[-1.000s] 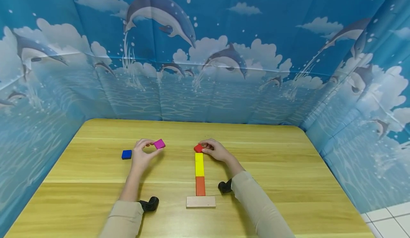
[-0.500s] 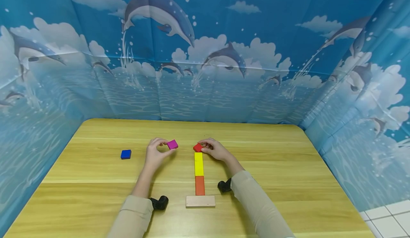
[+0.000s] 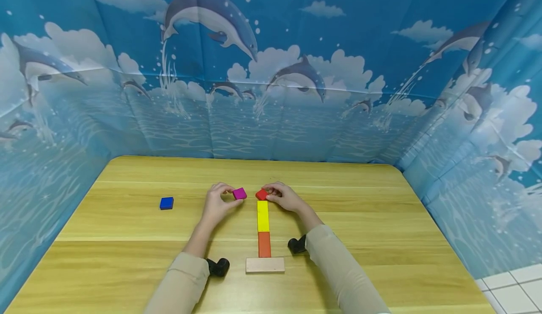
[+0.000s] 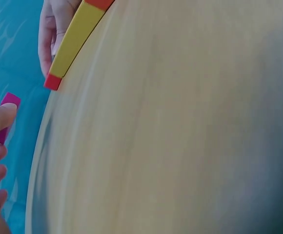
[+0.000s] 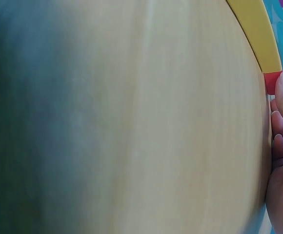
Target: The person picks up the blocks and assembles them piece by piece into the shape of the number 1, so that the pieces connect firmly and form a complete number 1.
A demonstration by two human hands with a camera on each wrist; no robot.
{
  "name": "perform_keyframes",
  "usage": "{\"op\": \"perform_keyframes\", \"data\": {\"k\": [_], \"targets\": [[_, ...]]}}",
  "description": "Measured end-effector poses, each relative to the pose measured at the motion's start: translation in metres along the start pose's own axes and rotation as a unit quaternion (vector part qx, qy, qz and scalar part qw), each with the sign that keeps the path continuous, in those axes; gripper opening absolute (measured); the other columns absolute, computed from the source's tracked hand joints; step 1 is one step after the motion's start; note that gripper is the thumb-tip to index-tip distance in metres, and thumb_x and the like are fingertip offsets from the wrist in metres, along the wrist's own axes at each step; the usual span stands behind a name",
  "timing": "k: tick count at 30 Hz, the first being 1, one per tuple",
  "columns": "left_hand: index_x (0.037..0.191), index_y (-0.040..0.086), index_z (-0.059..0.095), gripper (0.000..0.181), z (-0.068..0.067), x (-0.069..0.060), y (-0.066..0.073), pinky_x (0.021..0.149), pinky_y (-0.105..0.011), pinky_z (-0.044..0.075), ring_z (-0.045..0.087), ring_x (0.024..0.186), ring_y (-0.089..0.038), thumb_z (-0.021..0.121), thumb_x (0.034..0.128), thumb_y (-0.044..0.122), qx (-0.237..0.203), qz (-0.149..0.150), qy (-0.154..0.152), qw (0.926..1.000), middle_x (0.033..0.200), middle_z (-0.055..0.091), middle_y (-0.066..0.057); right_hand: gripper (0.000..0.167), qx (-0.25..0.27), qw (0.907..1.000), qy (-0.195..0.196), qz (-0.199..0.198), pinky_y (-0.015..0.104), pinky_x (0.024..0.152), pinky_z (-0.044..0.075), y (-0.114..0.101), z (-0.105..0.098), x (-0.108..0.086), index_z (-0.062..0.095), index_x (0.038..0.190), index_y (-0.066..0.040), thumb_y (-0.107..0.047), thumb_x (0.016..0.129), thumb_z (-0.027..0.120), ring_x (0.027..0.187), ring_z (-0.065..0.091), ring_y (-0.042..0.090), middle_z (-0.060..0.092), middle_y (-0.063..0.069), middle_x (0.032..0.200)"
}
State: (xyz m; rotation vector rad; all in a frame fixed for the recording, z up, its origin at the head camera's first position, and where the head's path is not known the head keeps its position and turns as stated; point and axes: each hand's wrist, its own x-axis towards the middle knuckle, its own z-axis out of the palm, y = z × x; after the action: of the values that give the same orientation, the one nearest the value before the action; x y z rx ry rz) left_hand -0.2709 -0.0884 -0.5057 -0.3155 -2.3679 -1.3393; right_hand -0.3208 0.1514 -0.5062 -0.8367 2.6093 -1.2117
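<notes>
My left hand (image 3: 216,206) pinches a magenta block (image 3: 239,193) between thumb and fingers, a little left of the red block (image 3: 261,194). In the left wrist view the magenta block (image 4: 10,100) is partly covered by the thumb. Thumb and fingers of my right hand (image 3: 288,199) pinch the red block at the far end of the yellow block (image 3: 263,216). An orange-red block (image 3: 264,244) continues the line toward me, and a pale wooden block (image 3: 265,265) lies crosswise at its near end. The right wrist view shows the red block (image 5: 272,83) against the yellow one.
A blue block (image 3: 167,203) lies on the wooden table (image 3: 127,229) to the left of my left hand. Behind the table's far edge hangs a blue dolphin curtain (image 3: 271,130). Black devices (image 3: 219,267) are at both wrists.
My left hand has moved right with the magenta block, bringing it close to the red block. My right hand has stayed at the red block.
</notes>
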Motion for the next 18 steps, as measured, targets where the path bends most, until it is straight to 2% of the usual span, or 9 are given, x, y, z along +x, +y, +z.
{"op": "perform_keyframes", "data": {"k": [9, 18], "targets": [[0.085, 0.004, 0.067, 0.031, 0.014, 0.002, 0.001, 0.077, -0.038, 0.037, 0.051, 0.077, -0.022, 0.084, 0.0632, 0.018, 0.029, -0.001, -0.029, 0.9992, 0.081, 0.061, -0.003, 0.029, -0.003, 1.0000, 0.004, 0.000, 0.027, 0.075, 0.042, 0.001, 0.000, 0.001, 0.057, 0.120, -0.005, -0.011, 0.091, 0.054, 0.082, 0.046, 0.017, 0.054, 0.007, 0.096], [0.086, 0.005, 0.067, 0.030, 0.023, 0.005, 0.002, 0.078, -0.039, 0.037, 0.050, 0.077, -0.020, 0.083, 0.0645, 0.019, 0.058, 0.000, -0.049, 0.9971, 0.081, 0.061, -0.002, 0.029, -0.005, 1.0000, 0.002, -0.004, 0.027, 0.076, 0.042, 0.001, 0.000, 0.001, 0.056, 0.120, -0.004, -0.011, 0.092, 0.054, 0.083, 0.046, 0.017, 0.053, 0.007, 0.096]]}}
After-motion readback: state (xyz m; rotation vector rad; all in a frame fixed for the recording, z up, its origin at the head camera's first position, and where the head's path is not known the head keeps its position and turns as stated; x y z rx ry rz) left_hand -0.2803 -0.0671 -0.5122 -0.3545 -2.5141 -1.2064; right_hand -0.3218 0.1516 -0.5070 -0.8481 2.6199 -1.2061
